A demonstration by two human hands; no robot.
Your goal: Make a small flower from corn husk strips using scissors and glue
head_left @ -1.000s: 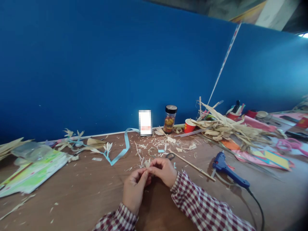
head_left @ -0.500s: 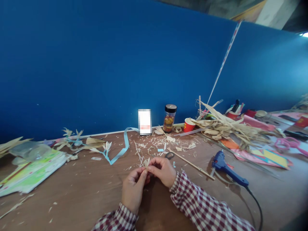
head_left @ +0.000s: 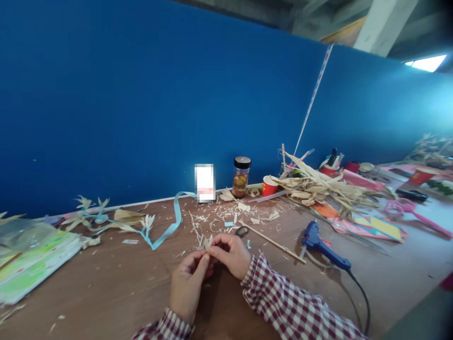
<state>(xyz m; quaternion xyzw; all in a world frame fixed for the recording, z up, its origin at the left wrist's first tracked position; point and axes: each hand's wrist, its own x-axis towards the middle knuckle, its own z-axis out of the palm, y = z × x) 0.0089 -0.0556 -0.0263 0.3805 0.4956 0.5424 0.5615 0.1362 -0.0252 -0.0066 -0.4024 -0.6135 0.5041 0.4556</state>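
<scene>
Both hands meet low in the middle of the view, over the brown table (head_left: 116, 293). Between their fingertips is a small, pale piece of dried husk (head_left: 208, 242), its tip pointing up. My left hand (head_left: 187, 283) pinches its lower end between thumb and forefinger. From the right side, my right hand (head_left: 231, 255) is closed on the same piece, thumb and fingers together. Fingers cover most of it. Just beyond lie thin pale shavings (head_left: 200, 219), a dark scissor handle loop (head_left: 242, 231) and a thin wooden stick (head_left: 276, 243).
A blue glue gun (head_left: 325, 248) with its cord lies right of my sleeve. Behind stand a black-lidded jar (head_left: 241, 178), a red paper cup (head_left: 269, 186) and a husk pile (head_left: 318, 182). Husk flowers (head_left: 146, 224) with blue ribbon (head_left: 173, 226) and a painted sheet (head_left: 46, 264) lie left.
The whole scene has shifted left and slightly down as the head view turned right. Both hands keep their pinch on the husk piece, with little change in their pose.
</scene>
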